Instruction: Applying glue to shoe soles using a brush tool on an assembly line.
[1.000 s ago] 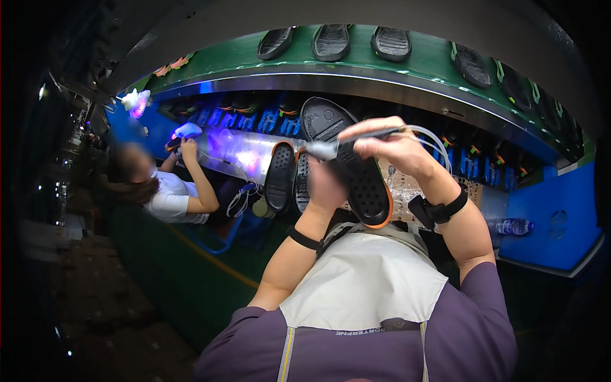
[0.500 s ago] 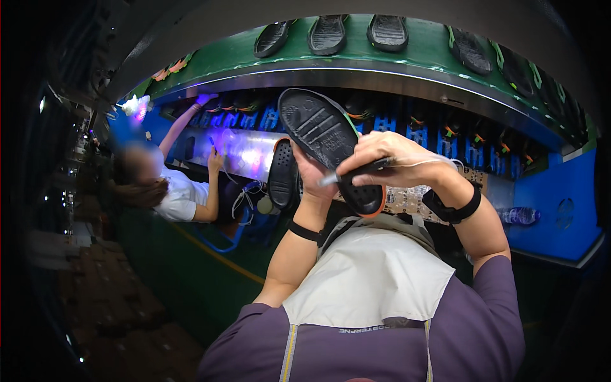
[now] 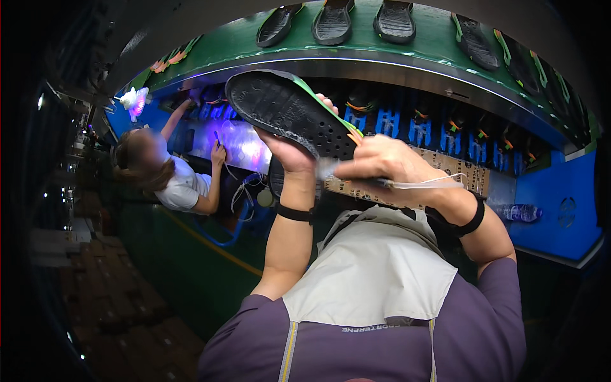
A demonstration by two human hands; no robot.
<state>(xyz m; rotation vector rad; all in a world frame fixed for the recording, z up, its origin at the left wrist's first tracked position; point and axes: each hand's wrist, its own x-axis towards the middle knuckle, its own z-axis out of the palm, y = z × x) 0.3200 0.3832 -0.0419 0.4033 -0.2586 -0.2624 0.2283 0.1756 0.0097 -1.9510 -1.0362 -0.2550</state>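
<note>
A black shoe sole (image 3: pixel 280 114) with a green and orange edge lies tilted in my left hand (image 3: pixel 291 155), its toe end to the upper left. My left fingers wrap round it from below, and their tips show past the far edge. My right hand (image 3: pixel 398 162) is closed on a brush (image 3: pixel 327 168) with pale bristles, a dark handle and a thin clear tube running back along the wrist. The bristles are blurred at the near edge of the sole's heel end; whether they touch it I cannot tell. Behind my left wrist, a second black sole (image 3: pixel 276 178) is partly hidden.
Several black soles (image 3: pixel 395 22) lie on a green shelf (image 3: pixel 356 48) above. Blue racks (image 3: pixel 420 130) holding shoe parts stand beneath it. Cardboard (image 3: pixel 455 170) covers the bench, with a plastic bottle (image 3: pixel 523 213) at right. A co-worker (image 3: pixel 184 184) sits at left near a purple-lit surface.
My left hand has turned the sole counter-clockwise and shifted it up and left. The brush has gone from across the sole to its heel edge. The co-worker's far arm has drawn back slightly.
</note>
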